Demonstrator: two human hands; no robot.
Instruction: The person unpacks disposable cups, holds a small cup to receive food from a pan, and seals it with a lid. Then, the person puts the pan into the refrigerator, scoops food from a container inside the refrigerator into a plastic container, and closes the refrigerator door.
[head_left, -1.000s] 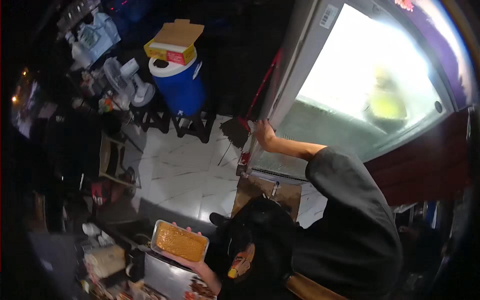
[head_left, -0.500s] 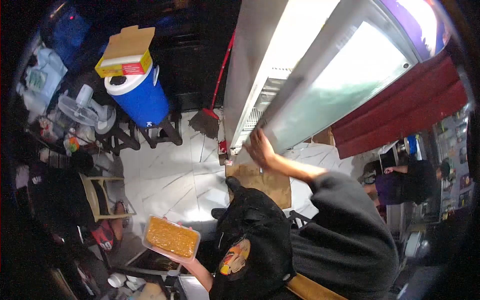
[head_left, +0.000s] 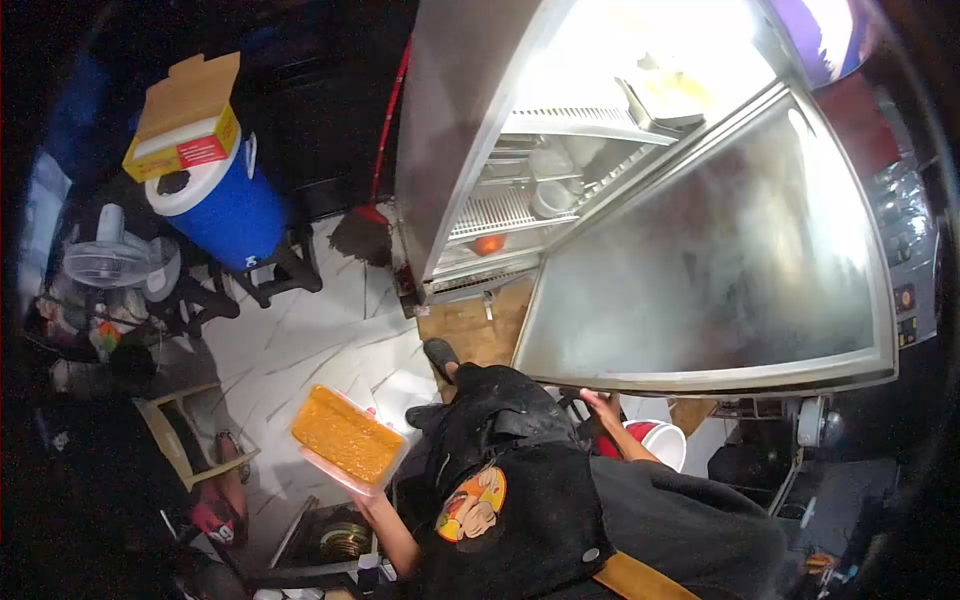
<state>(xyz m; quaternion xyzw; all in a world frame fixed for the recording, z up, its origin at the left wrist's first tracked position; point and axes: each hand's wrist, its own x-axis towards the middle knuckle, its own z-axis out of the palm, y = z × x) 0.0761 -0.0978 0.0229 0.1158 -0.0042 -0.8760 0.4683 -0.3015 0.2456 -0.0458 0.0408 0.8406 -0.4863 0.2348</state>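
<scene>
My left hand holds up a clear plastic container from beneath, slightly tilted. Orange-brown food fills it; most of the fingers are hidden under it. On the other side, my right hand is at the free edge of the refrigerator door, its visible fingers stretched and apart. The door stands wide open, its inner face fogged. Inside the lit refrigerator are wire shelves, a white tub, a metal tray with pale contents and a red-orange item at the bottom.
At left, a blue drink cooler stands on a black stool, with a yellow carton on its lid. A white fan, a mop and a chair with a person stand around. A red-and-white bucket is beside my right forearm.
The refrigerator door has swung wide open toward me, exposing the shelves. My right hand has moved down and right with its edge. The container stays in my left hand.
</scene>
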